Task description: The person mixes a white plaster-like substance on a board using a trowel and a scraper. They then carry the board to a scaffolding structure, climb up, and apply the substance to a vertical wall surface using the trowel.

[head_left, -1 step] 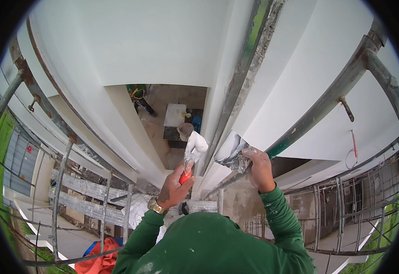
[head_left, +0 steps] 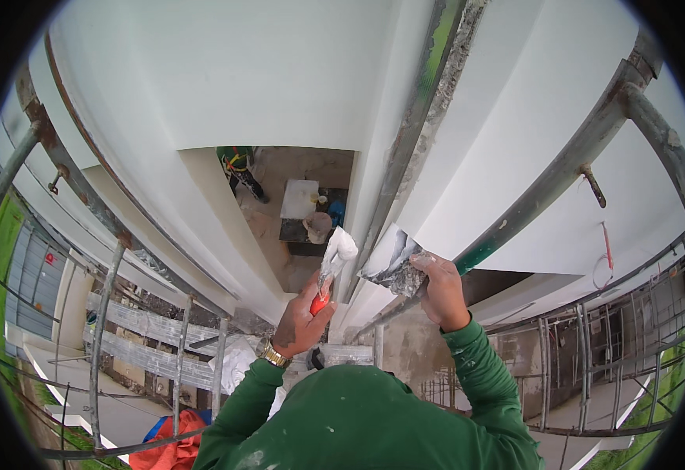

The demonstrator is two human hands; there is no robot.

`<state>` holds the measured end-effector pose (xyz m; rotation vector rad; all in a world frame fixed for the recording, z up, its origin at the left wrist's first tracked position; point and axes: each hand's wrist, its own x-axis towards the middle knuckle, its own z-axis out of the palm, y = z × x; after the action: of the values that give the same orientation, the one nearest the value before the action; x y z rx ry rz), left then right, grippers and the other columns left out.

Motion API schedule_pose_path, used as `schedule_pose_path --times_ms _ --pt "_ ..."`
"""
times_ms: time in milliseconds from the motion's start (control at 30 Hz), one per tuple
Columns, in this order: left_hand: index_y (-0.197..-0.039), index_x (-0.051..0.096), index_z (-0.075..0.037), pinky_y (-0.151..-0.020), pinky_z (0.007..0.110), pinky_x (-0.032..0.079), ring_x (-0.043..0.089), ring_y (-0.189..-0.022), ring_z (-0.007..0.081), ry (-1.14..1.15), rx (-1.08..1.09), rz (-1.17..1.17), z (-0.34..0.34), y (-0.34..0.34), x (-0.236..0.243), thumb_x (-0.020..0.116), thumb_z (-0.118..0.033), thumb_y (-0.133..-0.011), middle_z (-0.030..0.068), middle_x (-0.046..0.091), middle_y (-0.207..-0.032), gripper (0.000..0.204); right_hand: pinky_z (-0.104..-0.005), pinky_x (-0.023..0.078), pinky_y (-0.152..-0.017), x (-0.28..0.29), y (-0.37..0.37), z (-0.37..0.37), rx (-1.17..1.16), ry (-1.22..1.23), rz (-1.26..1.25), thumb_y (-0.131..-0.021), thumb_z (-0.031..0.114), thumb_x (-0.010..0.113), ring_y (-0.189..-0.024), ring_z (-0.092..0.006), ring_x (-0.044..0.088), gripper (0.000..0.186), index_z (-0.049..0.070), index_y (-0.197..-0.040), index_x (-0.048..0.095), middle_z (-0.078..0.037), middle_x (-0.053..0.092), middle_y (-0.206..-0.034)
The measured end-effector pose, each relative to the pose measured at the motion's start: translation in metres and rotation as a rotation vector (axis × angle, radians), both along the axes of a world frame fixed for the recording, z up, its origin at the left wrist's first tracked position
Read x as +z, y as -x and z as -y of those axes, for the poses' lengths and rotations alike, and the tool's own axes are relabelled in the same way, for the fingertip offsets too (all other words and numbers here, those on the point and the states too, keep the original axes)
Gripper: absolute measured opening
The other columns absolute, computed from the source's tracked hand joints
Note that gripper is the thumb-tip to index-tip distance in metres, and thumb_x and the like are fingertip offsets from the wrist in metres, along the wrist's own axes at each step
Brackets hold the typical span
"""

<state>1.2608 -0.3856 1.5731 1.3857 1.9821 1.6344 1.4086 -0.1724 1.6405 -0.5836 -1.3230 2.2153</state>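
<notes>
My left hand (head_left: 302,319) is closed round the red handle of a putty knife (head_left: 320,299). A thick lump of white putty (head_left: 341,247) covers the blade. My right hand (head_left: 443,291) pinches a thin, putty-smeared metal plate (head_left: 394,263) between thumb and fingers. The plate is tilted, its far corner close to the white wall edge, and a gap separates it from the putty lump. A watch (head_left: 270,353) sits on my left wrist.
Scaffold rails (head_left: 550,176) curve along both sides. A grey metal track (head_left: 413,125) runs up between white wall faces. Through the opening below, a person in a harness (head_left: 238,168) stands near a board (head_left: 300,198). Metal planks (head_left: 150,325) and red cloth (head_left: 170,448) lie at lower left.
The plate in my right hand has shifted slightly left, toward the putty knife. My left hand and the putty lump have barely moved.
</notes>
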Motion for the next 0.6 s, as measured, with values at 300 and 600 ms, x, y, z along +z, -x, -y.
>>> schedule_pose_path --times_ms 300,600 --pt "-0.139 0.042 0.0 -0.071 0.039 0.052 0.067 -0.08 0.031 0.055 -0.121 0.057 -0.015 0.028 -0.046 0.061 -0.014 -0.09 0.0166 0.065 -0.095 0.055 -0.0396 0.053 -0.096 0.106 0.037 -0.016 0.079 0.112 -0.233 -0.095 0.004 0.049 -0.104 -0.0263 0.065 0.03 -0.013 -0.12 0.053 -0.019 0.063 -0.116" --pt "-0.127 0.045 -0.013 -0.04 0.027 0.04 0.047 -0.048 0.0112 -0.214 -0.458 1.251 -0.021 0.065 -0.037 0.057 0.0 -0.094 0.0005 0.053 -0.085 0.037 -0.0329 0.048 -0.062 0.471 0.079 -0.072 -1.149 -1.81 -0.444 -0.088 0.007 0.056 -0.066 -0.0145 0.056 0.027 -0.009 -0.109 0.064 -0.009 0.065 -0.08"
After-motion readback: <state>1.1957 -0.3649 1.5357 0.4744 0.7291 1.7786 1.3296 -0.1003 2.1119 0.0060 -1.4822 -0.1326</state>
